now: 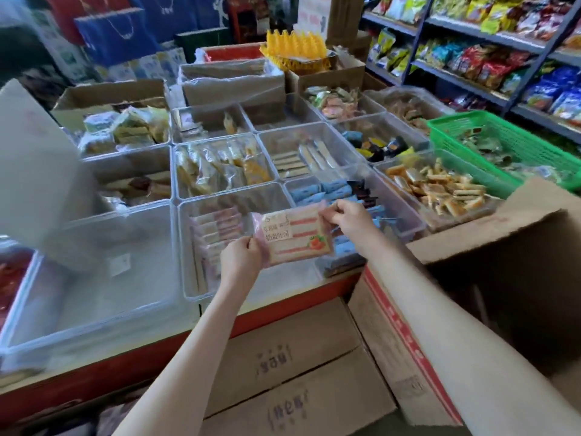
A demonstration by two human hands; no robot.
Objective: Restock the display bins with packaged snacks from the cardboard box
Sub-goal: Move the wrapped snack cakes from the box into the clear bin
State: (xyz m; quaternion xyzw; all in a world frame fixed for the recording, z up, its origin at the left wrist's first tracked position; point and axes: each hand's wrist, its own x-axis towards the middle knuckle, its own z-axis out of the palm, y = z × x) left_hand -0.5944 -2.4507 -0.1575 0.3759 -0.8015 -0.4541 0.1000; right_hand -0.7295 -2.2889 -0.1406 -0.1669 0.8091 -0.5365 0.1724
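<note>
clear display bin (pixel 185 262) on the left holds a row of pink-striped packets (pixel 217 228). just above it, left hand (pixel 242 256) pinches the lower left corner of a strawberry snack packet (pixel 295 239); right hand (pixel 345 215) pinches its upper right corner. open cardboard box (pixel 503 234) stands at right.

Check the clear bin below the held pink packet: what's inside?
Inside the clear bin, a row of matching pink packets stands along its left side. The held packet and the left hand cover part of the rest; contents there cannot be seen.
</note>
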